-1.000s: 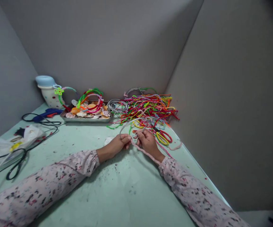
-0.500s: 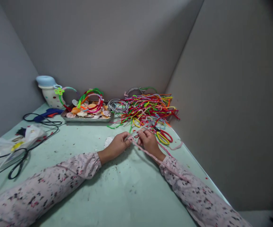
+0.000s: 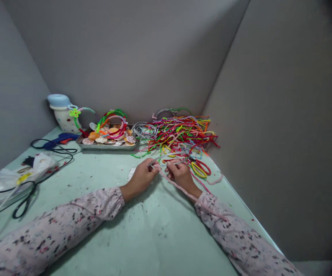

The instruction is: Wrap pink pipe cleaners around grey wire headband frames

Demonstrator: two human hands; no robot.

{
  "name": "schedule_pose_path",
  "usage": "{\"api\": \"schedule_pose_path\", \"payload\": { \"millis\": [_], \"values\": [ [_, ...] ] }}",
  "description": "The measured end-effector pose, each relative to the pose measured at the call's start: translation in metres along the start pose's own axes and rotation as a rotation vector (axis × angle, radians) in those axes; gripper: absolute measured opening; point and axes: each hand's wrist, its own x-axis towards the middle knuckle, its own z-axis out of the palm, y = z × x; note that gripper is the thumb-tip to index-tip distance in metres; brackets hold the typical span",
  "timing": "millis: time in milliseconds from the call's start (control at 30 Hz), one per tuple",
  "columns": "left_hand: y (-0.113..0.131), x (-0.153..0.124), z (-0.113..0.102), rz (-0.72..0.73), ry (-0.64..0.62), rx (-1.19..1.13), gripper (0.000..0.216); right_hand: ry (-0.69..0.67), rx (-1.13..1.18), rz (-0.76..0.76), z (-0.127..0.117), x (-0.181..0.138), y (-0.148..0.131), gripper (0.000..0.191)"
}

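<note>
Over the middle of the table, my left hand (image 3: 141, 176) is closed on one side of a thin grey headband (image 3: 166, 155), whose curve points away from me. A pale pink pipe cleaner (image 3: 180, 188) starts at my left fingertips, runs below my right hand and trails over the right sleeve. My right hand (image 3: 182, 175) pinches the other side of the headband, a short gap from the left fingers. Exactly how the pink pipe cleaner meets the band is hidden by the fingers. Just beyond my right hand lie scissors with red and yellow handles (image 3: 199, 169).
A heap of colourful pipe cleaners (image 3: 183, 130) lies at the back right, beside stacked grey headbands (image 3: 144, 131). Left of them stands a metal tray (image 3: 108, 149) with shells and wrapped headbands. A bottle (image 3: 64, 115), a black cable (image 3: 35, 186) and a plastic bag (image 3: 41, 165) are at left.
The headband has turned in my hands, so its curve now shows more widely and points away from me. My hands stay close together in nearly the same place.
</note>
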Motion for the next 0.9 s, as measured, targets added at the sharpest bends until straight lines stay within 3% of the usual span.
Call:
{"api": "schedule_pose_path", "payload": {
  "millis": [900],
  "values": [
    [-0.0001, -0.0002, 0.0006, -0.018, 0.018, -0.053, 0.012, -0.027, -0.001, 0.012, 0.0004, -0.0005, -0.0015, 0.033]
  ]
}}
